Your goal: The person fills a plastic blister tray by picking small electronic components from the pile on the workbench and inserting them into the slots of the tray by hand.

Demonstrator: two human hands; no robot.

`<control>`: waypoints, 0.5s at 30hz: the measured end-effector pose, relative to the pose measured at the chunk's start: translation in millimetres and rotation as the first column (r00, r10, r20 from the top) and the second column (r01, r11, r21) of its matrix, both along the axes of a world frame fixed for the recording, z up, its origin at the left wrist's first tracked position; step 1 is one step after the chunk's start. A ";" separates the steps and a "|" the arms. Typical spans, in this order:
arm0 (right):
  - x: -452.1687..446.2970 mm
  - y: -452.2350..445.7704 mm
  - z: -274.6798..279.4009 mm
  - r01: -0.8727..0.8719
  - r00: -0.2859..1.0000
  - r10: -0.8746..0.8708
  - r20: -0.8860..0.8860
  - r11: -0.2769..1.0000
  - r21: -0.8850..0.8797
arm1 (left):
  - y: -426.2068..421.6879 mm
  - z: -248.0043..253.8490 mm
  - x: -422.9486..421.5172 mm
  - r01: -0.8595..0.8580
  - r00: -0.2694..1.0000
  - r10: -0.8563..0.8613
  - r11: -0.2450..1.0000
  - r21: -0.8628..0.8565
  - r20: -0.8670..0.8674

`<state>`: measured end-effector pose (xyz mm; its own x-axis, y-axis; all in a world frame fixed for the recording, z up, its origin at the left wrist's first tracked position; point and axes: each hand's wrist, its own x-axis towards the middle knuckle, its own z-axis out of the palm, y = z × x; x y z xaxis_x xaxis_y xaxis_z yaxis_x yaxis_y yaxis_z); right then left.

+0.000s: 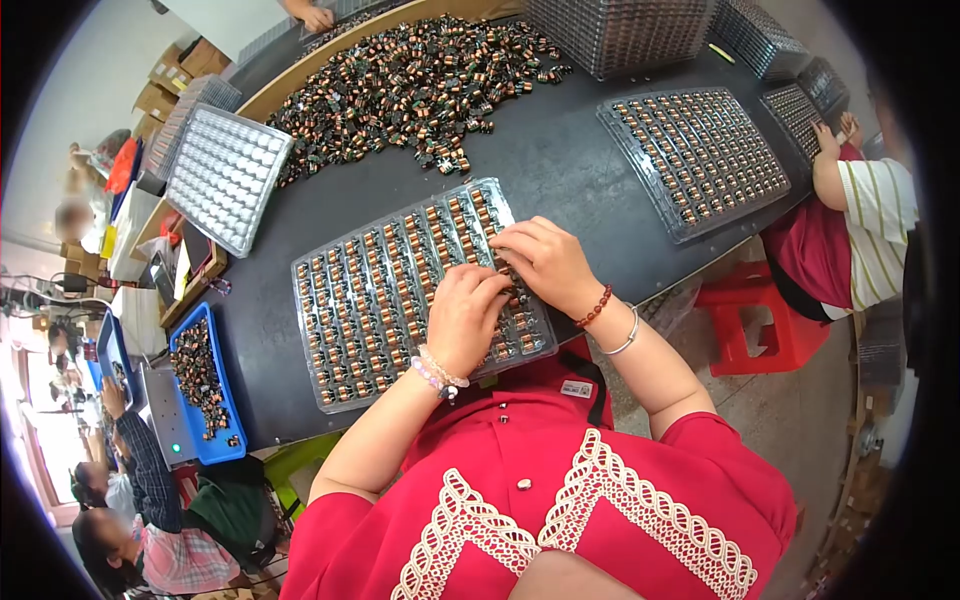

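Observation:
A clear plastic tray (312, 375) lies in front of me, its pockets filled in rows with small copper-wound coils (392, 270). Over the right part of this tray, my left hand (460, 315) is closed, its fingers bent together and the tips down among the coils. My right hand (550, 262) is just beyond it, closed too, with curled fingers at the rightmost columns. The fingertips of both hands come close together there. Whatever they pinch is hidden behind the fingers.
A big heap of loose coils (400, 85) covers the back of the black table (560, 170). Another filled tray (700, 160) lies right; an upturned tray (225, 175) leans left. Stacked trays (620, 35) stand behind. A blue bin (222, 380) holds coils. Co-workers sit on both sides.

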<state>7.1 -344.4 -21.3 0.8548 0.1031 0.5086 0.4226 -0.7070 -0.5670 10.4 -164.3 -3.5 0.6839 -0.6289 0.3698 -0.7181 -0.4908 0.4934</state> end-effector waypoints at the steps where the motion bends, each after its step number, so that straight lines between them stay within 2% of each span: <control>1: -0.4 -0.8 0.0 -0.001 1.000 0.001 0.001 1.000 0.000 | 1.1 -1.3 1.4 0.029 0.999 -0.028 0.998 -0.047 0.014; 3: -2.4 -2.2 -0.7 -0.020 1.000 0.019 0.010 0.991 0.135 | 3.8 -0.6 0.7 0.000 0.998 -0.005 0.996 -0.090 -0.056; 6: -1.8 -4.5 -6.7 -0.044 0.998 0.051 -0.037 0.986 0.159 | 6.6 10.7 -3.3 -0.129 0.965 0.072 0.967 -0.217 -0.253; 8: -0.4 -2.6 -4.1 -0.020 0.999 0.024 -0.021 0.985 0.174 | 9.9 5.8 -1.4 -0.306 0.841 0.051 0.866 -0.396 -0.538; 10: 1.8 -1.5 -3.4 -0.004 1.000 0.005 -0.003 0.982 0.189 | 17.8 6.0 7.3 -0.395 0.692 -0.107 0.771 -0.499 -0.714; 12: 4.8 -3.3 -4.8 -0.023 0.999 0.022 0.041 0.999 0.037 | 24.8 9.0 13.5 -0.444 0.664 -0.117 0.733 -0.515 -0.739; 14: 6.6 -4.1 -2.1 -0.020 0.997 0.022 0.070 0.999 -0.035 | 30.5 14.9 17.9 -0.458 0.661 -0.119 0.719 -0.524 -0.741; 15: 6.8 -4.7 -0.2 -0.008 0.995 0.018 0.099 0.994 -0.106 | 32.6 19.5 19.0 -0.534 0.567 -0.099 0.711 -0.457 -0.818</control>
